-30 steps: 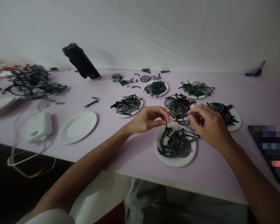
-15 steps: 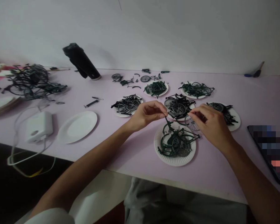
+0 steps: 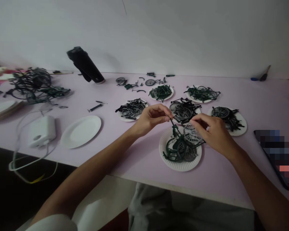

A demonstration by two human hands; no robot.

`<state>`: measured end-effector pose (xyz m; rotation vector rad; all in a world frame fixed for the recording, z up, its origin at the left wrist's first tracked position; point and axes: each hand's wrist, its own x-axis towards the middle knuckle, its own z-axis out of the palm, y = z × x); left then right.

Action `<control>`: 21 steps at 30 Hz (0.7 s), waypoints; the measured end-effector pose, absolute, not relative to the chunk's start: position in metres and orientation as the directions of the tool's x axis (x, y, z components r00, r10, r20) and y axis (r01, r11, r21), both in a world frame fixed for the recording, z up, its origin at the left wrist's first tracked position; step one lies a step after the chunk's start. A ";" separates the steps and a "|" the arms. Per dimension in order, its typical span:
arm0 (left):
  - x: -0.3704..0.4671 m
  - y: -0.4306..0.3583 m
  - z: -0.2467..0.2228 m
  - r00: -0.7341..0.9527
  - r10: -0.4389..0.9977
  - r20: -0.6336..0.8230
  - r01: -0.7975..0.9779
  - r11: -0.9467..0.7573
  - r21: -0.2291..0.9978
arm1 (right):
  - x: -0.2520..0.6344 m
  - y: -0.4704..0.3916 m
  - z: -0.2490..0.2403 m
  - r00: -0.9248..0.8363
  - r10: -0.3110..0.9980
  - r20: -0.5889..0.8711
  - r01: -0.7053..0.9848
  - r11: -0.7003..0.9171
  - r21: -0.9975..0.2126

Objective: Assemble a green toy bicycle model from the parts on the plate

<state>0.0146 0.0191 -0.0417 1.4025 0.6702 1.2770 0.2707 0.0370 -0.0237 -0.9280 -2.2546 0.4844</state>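
My left hand [image 3: 153, 120] is closed in a pinch on the upper end of a thin dark green bicycle part [image 3: 173, 125], which slants down over the near paper plate [image 3: 183, 166]. Between the fingertips of my right hand [image 3: 213, 133] is a small grey spoked wheel [image 3: 192, 134], held upright by its rim above the right side of that plate. Dark green toy bicycle parts [image 3: 175, 146], among them frames, wheels and curved mudguards, lie on the plate. Whether the wheel touches them, I cannot tell.
Behind my hands stand several paper plates of black parts [image 3: 183, 110] and green parts [image 3: 161, 92]. Loose pieces [image 3: 150, 82] lie near the wall. Leftward are a bare plate [image 3: 82, 131], a white adapter [image 3: 42, 130], a black flask [image 3: 86, 65] and piled bicycles [image 3: 33, 83]. A phone-like device [image 3: 276, 154] is at right.
My right hand has moved left with the wheel, which now shows more fully over the near plate. My left hand stays almost in place, still pinching the green part.
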 end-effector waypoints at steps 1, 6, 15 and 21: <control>0.015 0.019 -0.042 0.270 0.904 0.332 -0.241 -0.271 0.932 | 0.270 0.037 -0.024 -0.560 0.713 0.422 0.485 0.695 -0.531; 0.017 0.016 -0.041 0.284 0.899 0.332 -0.236 -0.270 0.934 | 0.269 0.036 -0.020 -0.613 0.619 0.491 0.419 0.781 -0.462; 0.033 0.003 -0.038 0.205 0.900 0.385 -0.240 -0.335 0.911 | 0.258 0.022 -0.031 -0.670 0.609 0.426 0.331 0.758 -0.562; 0.041 -0.004 -0.041 0.305 0.850 0.429 -0.030 -0.442 0.897 | 0.254 0.020 -0.038 -0.625 0.681 0.382 0.277 0.651 -0.707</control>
